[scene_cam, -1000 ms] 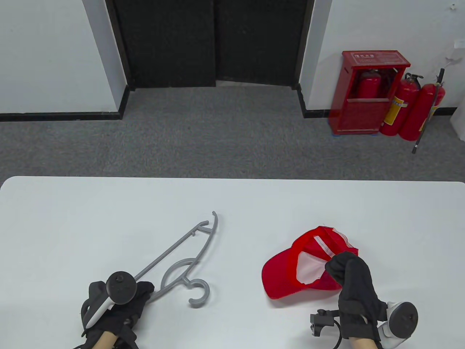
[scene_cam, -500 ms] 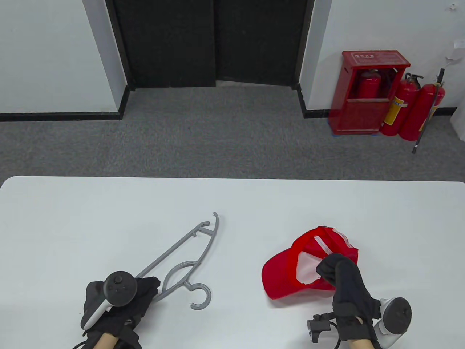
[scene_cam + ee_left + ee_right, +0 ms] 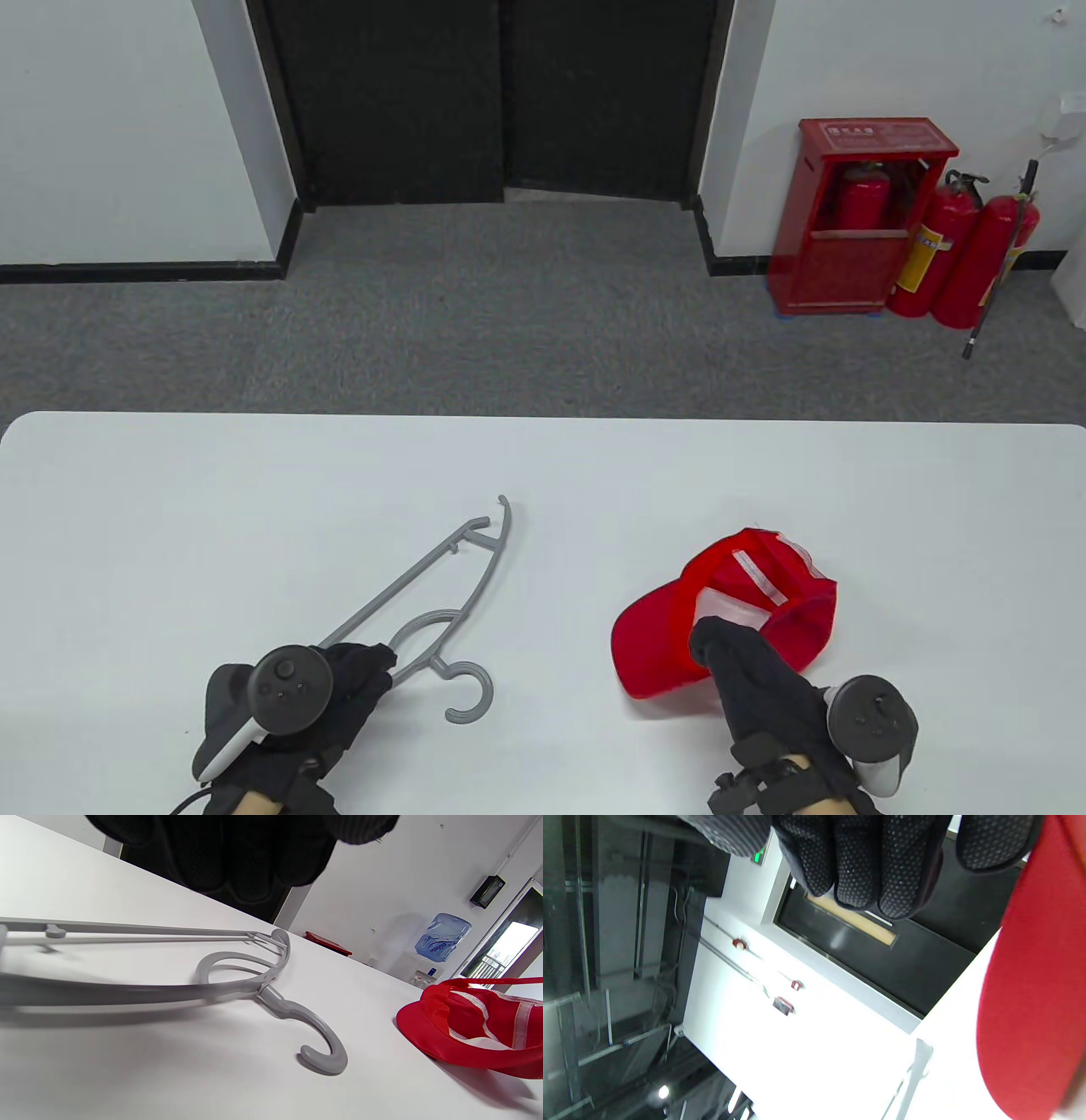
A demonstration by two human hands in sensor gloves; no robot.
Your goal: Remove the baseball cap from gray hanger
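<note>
Nearest, the right hand (image 3: 768, 692) has drawn back toward the near edge of the table (image 3: 170, 509) since a moment ago, when its fingers were pinching the cap's back rim. Now it lies over the near side of the red cap (image 3: 730, 607), fingertips at the rim; the right wrist view shows the fingers curled with nothing between them, so it seems to have let go. The left hand (image 3: 331, 692) has crept slightly forward, its fingertips at the near end of the gray hanger (image 3: 433, 598); whether it grips the hanger or only rests on it, I cannot tell. Farther out, the cap sits upside down on the table, well apart from the hanger to its left. I judge the removal done, with both hands leaving. Beyond the table stand red fire extinguishers (image 3: 967, 255) on the right.
</note>
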